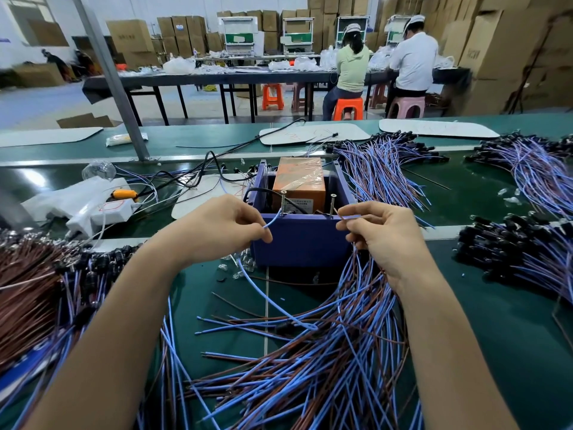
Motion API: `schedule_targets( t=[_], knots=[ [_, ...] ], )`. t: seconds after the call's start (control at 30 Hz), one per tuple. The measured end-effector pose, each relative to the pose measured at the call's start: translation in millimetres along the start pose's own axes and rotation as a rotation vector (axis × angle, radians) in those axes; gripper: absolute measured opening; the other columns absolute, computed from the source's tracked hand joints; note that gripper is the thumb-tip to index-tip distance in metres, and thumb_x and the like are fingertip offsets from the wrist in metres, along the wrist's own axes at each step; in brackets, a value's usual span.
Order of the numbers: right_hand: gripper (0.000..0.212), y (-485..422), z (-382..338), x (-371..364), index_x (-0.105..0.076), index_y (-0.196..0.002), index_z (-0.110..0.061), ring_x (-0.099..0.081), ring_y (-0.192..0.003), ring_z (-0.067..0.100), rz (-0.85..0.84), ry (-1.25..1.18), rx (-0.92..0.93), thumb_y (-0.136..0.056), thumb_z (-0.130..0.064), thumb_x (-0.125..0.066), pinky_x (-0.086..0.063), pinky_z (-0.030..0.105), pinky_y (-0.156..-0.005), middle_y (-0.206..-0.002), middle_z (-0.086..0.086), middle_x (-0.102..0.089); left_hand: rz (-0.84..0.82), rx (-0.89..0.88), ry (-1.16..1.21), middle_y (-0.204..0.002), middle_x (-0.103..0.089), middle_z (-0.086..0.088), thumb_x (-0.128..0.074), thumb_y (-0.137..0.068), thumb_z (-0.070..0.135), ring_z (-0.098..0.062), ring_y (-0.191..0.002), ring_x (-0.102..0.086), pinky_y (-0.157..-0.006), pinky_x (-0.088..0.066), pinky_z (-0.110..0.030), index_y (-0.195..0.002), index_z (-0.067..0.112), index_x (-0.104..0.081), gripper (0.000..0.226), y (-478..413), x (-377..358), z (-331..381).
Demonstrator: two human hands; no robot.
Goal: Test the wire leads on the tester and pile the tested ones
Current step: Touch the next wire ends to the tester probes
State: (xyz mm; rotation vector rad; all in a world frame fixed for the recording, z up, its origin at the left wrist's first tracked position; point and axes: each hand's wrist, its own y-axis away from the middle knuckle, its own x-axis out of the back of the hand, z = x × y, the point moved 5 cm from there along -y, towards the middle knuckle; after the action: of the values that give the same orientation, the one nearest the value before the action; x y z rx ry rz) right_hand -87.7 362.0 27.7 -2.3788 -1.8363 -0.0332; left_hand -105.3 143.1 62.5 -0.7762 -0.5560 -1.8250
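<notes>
Head view.

- Tester (300, 240): purple open-topped box on the green surface (496, 321), centre of frame. An orange unit (300, 181) sits inside. Two upright screws stand on the near wall, the left screw (282, 203) and the right screw (332, 206).
- Left hand (229, 225): grip clenched on a blue wire lead (273, 223), pinched between thumb and forefinger. The lead's end reaches the foot of the left screw; contact cannot be confirmed. The rest of the lead trails below the hand onto the surface.
- Right hand (381, 237): grip pinches a second wire end (350, 216), aimed at the right screw and just beside it. The image is blurred there. A sheaf of leads rises to the underside of this hand.
- Loose pile of blue and brown leads (310, 367) lies on the surface in front of the tester, between the forearms.
- Further piles: a brown-wired heap (28, 290) at far left, and blue bundles (387, 169) behind the tester to the right.
</notes>
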Motion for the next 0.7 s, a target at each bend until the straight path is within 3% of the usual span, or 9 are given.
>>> schedule_targets(
  t=[0.23, 0.43, 0.53, 0.7],
  knots=[
    [0.04, 9.2, -15.9, -1.8, -0.074, -0.068, -0.015, -0.046, -0.039, 0.008, -0.026, -0.061, 0.009, -0.087, 0.006, -0.046, -0.032, 0.014, -0.036, -0.068, 0.003, -0.063, -0.072, -0.109, 0.057, -0.047, -0.048, 0.004, -0.056, -0.091, 0.009, -0.013, -0.048, -0.041, -0.047, -0.033, -0.018, -0.079, 0.017, -0.074, 0.023, 8.8, -0.4, 12.7],
    [0.015, 21.3, -29.9, -16.8, -0.075, -0.076, -0.011, -0.051, -0.047, 0.013, -0.219, 0.011, 0.094, -0.087, -0.008, -0.065, -0.038, 0.016, -0.041, -0.061, 0.004, -0.062, -0.128, -0.158, 0.058, -0.049, -0.052, 0.004, -0.055, -0.093, 0.011, -0.013, -0.051, -0.046, -0.05, -0.038, -0.021, -0.086, 0.019, -0.073, 0.021, 11.8, -12.0, 22.6],
    [0.011, 19.3, -29.5, -13.8, -0.072, -0.079, -0.01, -0.052, -0.046, 0.011, -0.169, 0.018, 0.108, -0.087, -0.006, -0.066, -0.041, 0.016, -0.043, -0.054, 0.0, -0.061, -0.124, -0.164, 0.068, -0.049, -0.053, 0.003, -0.055, -0.093, 0.012, -0.015, -0.053, -0.047, -0.052, -0.039, -0.024, -0.085, 0.019, -0.073, 0.021, 13.7, -10.9, 22.7],
    [0.005, 14.6, -25.5, -6.7, -0.07, -0.086, -0.008, -0.056, -0.048, 0.007, -0.079, 0.003, 0.102, -0.087, -0.006, -0.066, -0.043, 0.016, -0.045, -0.069, 0.002, -0.065, -0.137, -0.172, 0.081, -0.051, -0.055, 0.002, -0.055, -0.093, 0.012, -0.014, -0.053, -0.048, -0.054, -0.041, -0.022, -0.085, 0.02, -0.073, 0.022, 14.8, -10.2, 23.3]
  ],
)
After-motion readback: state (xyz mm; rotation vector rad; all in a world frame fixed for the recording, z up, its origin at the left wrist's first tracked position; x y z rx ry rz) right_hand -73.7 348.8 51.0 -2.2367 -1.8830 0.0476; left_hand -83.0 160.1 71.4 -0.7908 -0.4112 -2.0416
